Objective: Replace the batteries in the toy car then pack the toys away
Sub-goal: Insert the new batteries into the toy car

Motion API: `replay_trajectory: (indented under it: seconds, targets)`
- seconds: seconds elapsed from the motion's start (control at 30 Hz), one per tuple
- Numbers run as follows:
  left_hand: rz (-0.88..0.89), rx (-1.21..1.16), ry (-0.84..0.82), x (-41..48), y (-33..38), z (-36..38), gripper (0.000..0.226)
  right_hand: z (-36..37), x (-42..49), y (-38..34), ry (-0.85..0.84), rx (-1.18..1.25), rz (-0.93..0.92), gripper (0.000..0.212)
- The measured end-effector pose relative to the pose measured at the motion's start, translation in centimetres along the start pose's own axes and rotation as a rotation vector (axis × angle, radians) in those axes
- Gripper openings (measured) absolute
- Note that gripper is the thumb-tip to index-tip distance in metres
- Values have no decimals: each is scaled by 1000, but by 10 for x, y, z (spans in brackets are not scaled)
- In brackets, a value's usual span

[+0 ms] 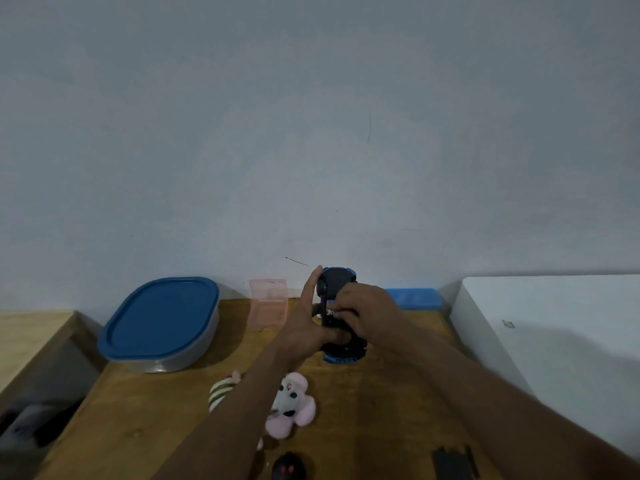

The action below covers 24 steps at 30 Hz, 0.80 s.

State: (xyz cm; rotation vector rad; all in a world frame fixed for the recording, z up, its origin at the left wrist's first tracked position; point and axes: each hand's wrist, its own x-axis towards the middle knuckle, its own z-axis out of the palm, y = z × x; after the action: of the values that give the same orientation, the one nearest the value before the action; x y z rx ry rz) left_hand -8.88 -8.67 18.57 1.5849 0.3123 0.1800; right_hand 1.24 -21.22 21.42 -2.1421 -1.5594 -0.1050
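I see the black-and-blue plastic toy car (336, 278) underside-up; left of it, a closed blue-lidded plastic tub (159, 320); before it, a pink plush toy (294, 403).

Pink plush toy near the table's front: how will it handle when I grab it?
The plush toy looks soft and stuffed, so probably light and squashy. Its pink limbs may dangle. Lying flat on the wooden table, it seems unlikely to roll.

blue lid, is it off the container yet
No, the blue lid sits flat on top of the clear container, covering it fully.
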Motion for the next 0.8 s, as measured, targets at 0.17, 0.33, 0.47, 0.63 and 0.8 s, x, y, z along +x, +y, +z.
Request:
replay_trajectory:
  seconds: [0.17,0.33,0.47,0.63,0.8]
  targets:
    - [5,48,-6,0,3,3,121,-5,5,-4,-139,-152,-39,13]
    - [8,31,8,2,5,3,123,-14,18,-9,-114,-25,204,7]
    - [-1,34,16,2,2,-2,125,-13,25,-17,-98,40,317,4]
    - [-21,-2,39,-3,-11,-17,123,1,29,-23,-66,126,414,11]
    - [-41,-39,25,-11,-21,-39,122,18,31,-30,11,318,496,4]
